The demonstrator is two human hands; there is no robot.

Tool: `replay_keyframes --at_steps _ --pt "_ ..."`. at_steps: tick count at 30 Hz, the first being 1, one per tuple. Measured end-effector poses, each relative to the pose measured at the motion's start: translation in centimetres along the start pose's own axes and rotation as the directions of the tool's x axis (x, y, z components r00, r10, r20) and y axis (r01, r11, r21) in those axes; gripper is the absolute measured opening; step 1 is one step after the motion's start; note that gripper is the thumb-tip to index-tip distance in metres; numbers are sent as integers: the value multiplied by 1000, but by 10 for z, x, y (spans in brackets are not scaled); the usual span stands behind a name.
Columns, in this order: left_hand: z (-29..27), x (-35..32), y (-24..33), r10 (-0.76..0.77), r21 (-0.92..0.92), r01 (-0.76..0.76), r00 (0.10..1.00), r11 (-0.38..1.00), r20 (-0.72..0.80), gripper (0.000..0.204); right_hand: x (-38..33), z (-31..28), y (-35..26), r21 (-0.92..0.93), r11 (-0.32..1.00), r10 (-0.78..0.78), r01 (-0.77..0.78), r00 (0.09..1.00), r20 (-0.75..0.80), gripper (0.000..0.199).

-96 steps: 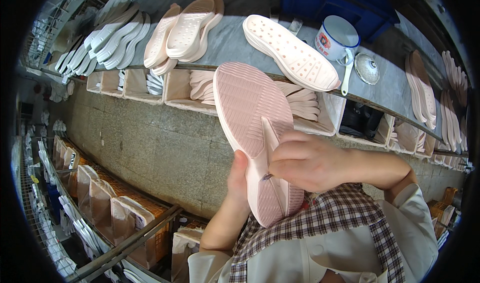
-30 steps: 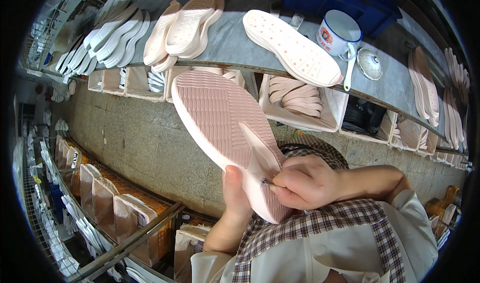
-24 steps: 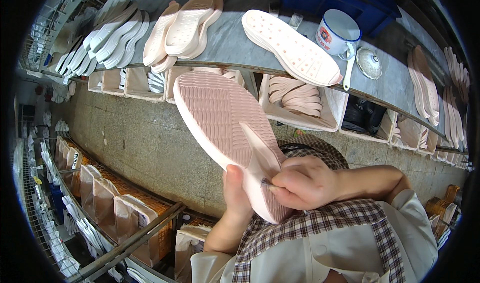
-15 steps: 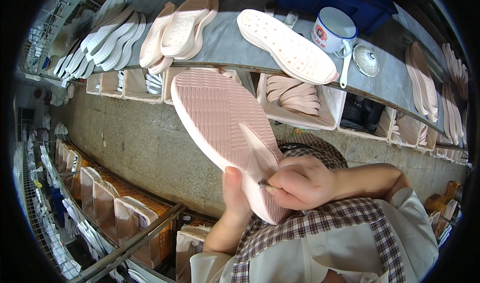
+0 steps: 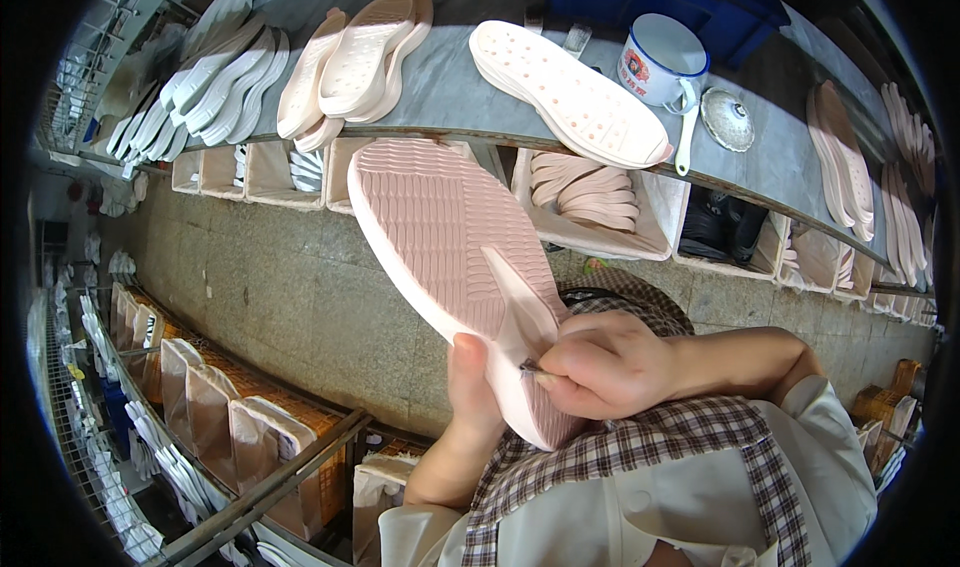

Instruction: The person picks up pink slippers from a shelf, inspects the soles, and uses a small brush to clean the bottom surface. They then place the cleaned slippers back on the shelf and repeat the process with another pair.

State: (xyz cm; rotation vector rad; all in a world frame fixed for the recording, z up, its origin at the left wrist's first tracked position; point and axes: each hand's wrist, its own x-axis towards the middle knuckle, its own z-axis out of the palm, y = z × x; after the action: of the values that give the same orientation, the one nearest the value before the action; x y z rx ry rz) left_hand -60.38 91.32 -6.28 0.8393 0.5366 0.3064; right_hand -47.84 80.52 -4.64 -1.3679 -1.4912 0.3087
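A pink shoe sole [image 5: 440, 237] with a ribbed tread faces me, tilted with its toe toward the upper left. My left hand [image 5: 472, 392] grips its lower edge from underneath, thumb on the rim. My right hand [image 5: 600, 365] is closed on a small dark-tipped tool at the heel, next to a thin pink strip [image 5: 515, 292] that stands up off the sole.
A grey workbench [image 5: 450, 97] carries a white sole [image 5: 568, 92], pink soles [image 5: 355, 57], white soles [image 5: 210, 67], an enamel mug [image 5: 660, 62] and its lid [image 5: 727, 119]. Open bins [image 5: 600, 202] of soles sit below it. Racks [image 5: 230, 417] stand on the stone floor at lower left.
Since 3.2 s ago the sole has swung from nearly upright to tilted toward the upper left. In the last second both hands stay at the heel and it barely shifts.
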Motion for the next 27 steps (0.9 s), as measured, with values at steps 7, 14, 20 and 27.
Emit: replay_keyframes --at_steps 7,14,20,27 --pt "-4 2 -1 -13 79 8 998 997 62 90 2 1 2 5 1000 -25 26 999 -35 15" --pt "-2 4 1 -27 84 20 996 996 84 90 4 -1 2 33 999 10 -10 1000 14 16" --pt "3 5 0 37 -20 -37 999 999 -8 84 3 -1 3 20 1000 -8 9 1000 -28 16" --pt "0 5 3 -9 67 4 998 998 65 89 3 -2 1 -5 1000 5 -5 1000 -9 16"
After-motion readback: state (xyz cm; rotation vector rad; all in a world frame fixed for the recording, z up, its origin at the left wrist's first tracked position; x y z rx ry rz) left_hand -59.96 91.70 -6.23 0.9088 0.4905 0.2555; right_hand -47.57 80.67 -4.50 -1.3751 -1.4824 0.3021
